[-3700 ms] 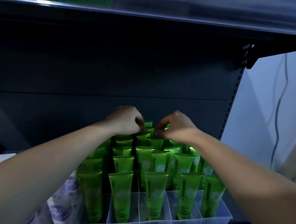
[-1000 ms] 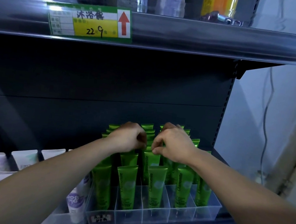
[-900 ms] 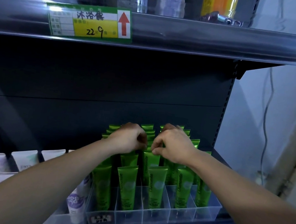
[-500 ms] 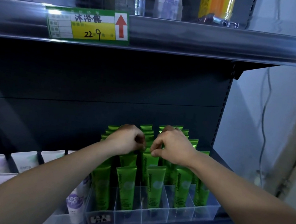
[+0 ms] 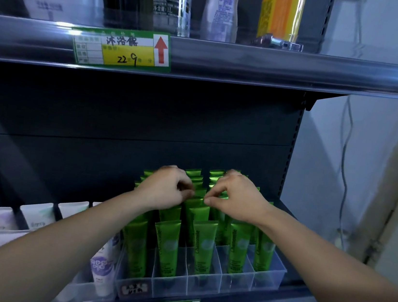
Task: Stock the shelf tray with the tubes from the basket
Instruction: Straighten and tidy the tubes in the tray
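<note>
A clear divided shelf tray [image 5: 268,276] holds several rows of upright green tubes [image 5: 166,245]. Both my hands reach over the middle rows. My left hand [image 5: 164,189] has its fingers curled, with the fingertips at the crimped top of a green tube [image 5: 197,210] in the centre column. My right hand [image 5: 238,197] pinches the same tube top from the other side with thumb and forefinger. The rows behind my hands are partly hidden. The basket is out of view.
White and purple tubes [image 5: 100,268] stand in a tray to the left. The shelf above [image 5: 279,67] carries bottles and a green-and-yellow price tag [image 5: 121,48]. A dark back panel closes the shelf, and a white wall with a cable lies to the right.
My head has drawn back and tilted up, so the upper shelf and its bottles have come into view. Both hands stay at the tube tops in the middle of the tray.
</note>
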Tool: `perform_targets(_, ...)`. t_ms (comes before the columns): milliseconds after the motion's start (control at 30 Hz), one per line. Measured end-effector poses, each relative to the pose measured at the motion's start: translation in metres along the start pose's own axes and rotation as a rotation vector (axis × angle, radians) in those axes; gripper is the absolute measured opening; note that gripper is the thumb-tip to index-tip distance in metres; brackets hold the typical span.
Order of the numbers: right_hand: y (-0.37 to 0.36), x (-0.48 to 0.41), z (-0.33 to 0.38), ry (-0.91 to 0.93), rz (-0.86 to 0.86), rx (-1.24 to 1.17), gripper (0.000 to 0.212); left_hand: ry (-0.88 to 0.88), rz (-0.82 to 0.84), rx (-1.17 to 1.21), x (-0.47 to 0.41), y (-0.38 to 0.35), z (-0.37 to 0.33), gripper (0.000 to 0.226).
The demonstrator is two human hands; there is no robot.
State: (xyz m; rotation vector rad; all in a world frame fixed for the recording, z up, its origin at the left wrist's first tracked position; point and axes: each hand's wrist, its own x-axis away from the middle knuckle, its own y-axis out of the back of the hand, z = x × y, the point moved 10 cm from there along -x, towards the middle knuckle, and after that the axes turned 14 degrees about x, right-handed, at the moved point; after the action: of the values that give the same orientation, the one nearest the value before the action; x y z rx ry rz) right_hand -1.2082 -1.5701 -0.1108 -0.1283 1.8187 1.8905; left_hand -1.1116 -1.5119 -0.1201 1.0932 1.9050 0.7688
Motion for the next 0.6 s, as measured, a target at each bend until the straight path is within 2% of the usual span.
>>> perform_targets(133, -0.001, 0.013, 0.008, 0.031, 0.049, -0.05, 0.017, 0.007, 0.096, -0.011, 0.008, -0.012, -0.005, 0.016)
perform_targets(233, -0.009, 0.02, 0.012, 0.05, 0.109, 0.004, 0.02, 0.034, 0.112, -0.016, 0.011, -0.015, -0.006, 0.013)
perform_targets(600, -0.013, 0.023, 0.013, 0.011, 0.056, 0.015, 0.011, 0.057, 0.118, -0.043, 0.013, -0.014, -0.006, 0.012)
